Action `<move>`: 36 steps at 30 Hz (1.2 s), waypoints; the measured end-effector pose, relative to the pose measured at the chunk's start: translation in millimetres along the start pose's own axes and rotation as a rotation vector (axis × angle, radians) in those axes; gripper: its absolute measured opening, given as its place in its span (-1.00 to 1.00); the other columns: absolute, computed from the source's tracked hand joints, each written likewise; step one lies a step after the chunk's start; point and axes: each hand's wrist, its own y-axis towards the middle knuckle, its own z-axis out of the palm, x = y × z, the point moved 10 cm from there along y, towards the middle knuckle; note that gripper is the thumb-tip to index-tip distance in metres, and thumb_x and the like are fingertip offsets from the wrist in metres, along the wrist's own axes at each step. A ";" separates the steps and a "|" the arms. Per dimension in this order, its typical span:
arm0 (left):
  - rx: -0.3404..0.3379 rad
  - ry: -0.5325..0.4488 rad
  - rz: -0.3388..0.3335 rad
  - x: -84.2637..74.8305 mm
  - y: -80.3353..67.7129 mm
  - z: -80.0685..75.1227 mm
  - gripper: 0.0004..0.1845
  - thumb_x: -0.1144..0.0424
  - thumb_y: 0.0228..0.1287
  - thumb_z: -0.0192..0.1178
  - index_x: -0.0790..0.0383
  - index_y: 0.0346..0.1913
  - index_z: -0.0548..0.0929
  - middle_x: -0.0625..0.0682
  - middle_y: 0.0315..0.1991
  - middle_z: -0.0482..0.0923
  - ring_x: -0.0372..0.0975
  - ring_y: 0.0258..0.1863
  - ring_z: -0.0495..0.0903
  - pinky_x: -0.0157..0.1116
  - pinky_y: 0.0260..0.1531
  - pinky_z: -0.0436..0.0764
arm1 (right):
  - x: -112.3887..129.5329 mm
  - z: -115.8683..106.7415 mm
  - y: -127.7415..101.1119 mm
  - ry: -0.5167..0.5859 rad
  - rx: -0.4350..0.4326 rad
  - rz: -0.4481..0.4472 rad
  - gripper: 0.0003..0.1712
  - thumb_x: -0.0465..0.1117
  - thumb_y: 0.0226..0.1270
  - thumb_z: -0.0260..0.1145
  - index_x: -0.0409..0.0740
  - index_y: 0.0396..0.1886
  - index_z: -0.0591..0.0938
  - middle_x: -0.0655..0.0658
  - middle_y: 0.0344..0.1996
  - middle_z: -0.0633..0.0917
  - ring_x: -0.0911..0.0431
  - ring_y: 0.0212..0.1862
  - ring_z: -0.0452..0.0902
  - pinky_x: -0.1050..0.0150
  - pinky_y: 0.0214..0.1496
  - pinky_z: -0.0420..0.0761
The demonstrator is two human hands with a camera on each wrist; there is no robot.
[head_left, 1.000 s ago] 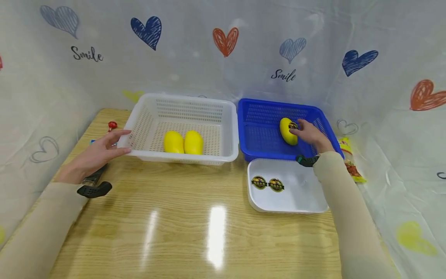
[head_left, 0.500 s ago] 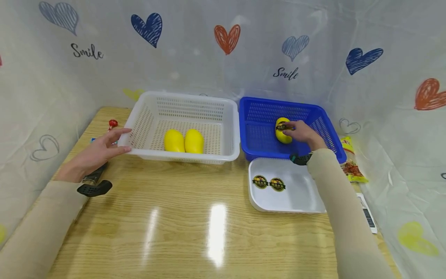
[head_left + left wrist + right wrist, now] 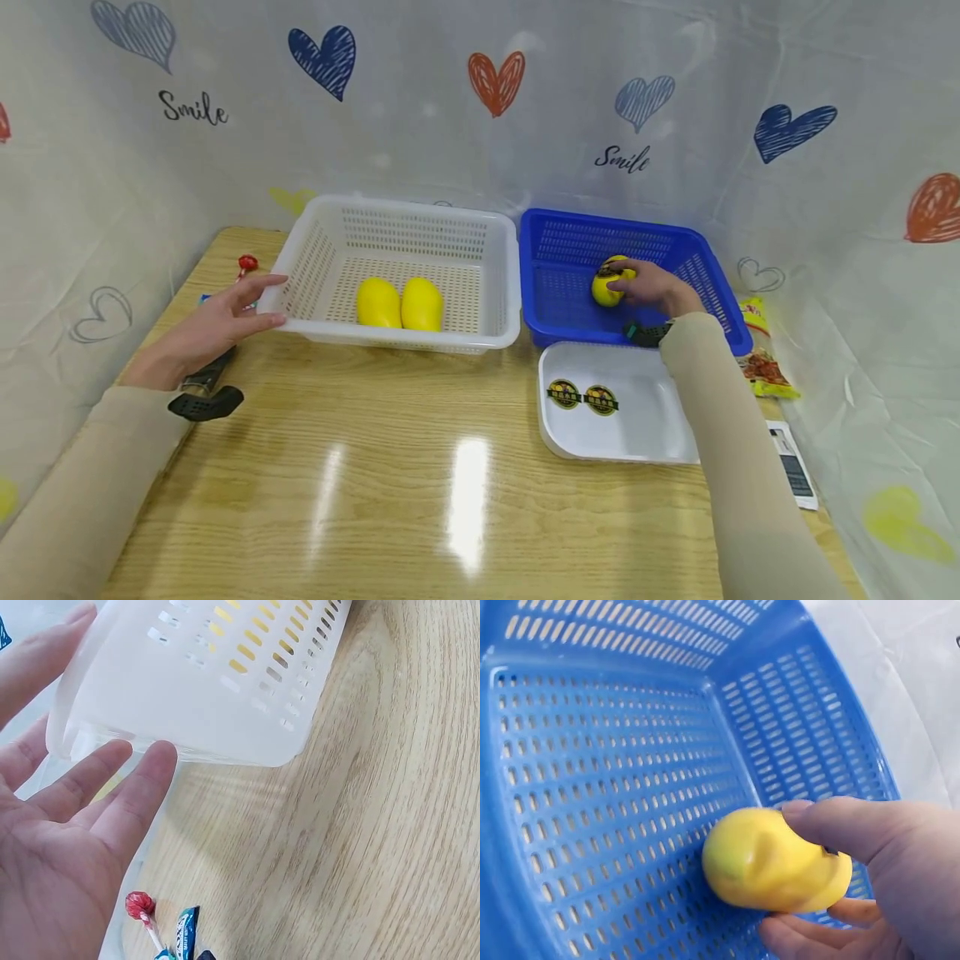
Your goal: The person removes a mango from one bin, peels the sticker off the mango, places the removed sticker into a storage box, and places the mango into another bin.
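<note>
Right hand on a mango inside the blue basket

Nearest the blue basket (image 3: 547, 310), a white tray (image 3: 660, 417) holds two stickers (image 3: 582, 397). In the basket, the right hand (image 3: 652, 287) curls its fingers (image 3: 840, 825) round the mango (image 3: 609, 284). Left of it, the left hand (image 3: 213, 323), fingers spread straight, touches the white basket (image 3: 491, 275).

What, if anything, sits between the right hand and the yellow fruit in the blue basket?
Nothing visible does. The right hand already grips the yellow fruit, thumb and fingers curled round it, inside the blue basket, which holds nothing else in view.
</note>
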 end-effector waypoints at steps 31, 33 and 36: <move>0.015 0.016 -0.011 -4.7 -3.7 1.4 -0.25 0.01 0.42 0.16 -0.02 0.54 0.06 0.08 0.43 0.12 -0.46 0.08 0.44 -0.39 -0.05 0.50 | 74.6 19.4 -102.5 -0.136 -0.159 -0.334 -0.46 0.03 0.49 0.17 -0.05 0.36 0.38 -0.27 0.31 0.36 -0.22 0.15 0.41 -0.09 0.10 0.51; 0.016 0.014 -0.012 -5.0 -3.7 1.6 -0.25 0.01 0.42 0.16 -0.03 0.54 0.06 0.07 0.42 0.13 -0.46 0.07 0.46 -0.38 -0.04 0.50 | 84.3 37.5 -123.0 -0.134 -0.132 -0.398 -0.50 0.01 0.49 0.17 -0.01 0.34 0.42 -0.22 0.29 0.37 -0.21 0.15 0.42 -0.11 0.08 0.52; 0.007 0.032 -0.018 -4.5 -4.0 0.8 -0.25 -0.01 0.41 0.16 -0.05 0.54 0.07 0.06 0.43 0.12 -0.44 0.08 0.44 -0.42 -0.06 0.48 | 95.4 68.9 -149.9 -0.142 -0.069 -0.503 -0.55 -0.03 0.49 0.19 0.02 0.30 0.46 -0.15 0.29 0.38 -0.15 0.17 0.40 -0.06 0.11 0.48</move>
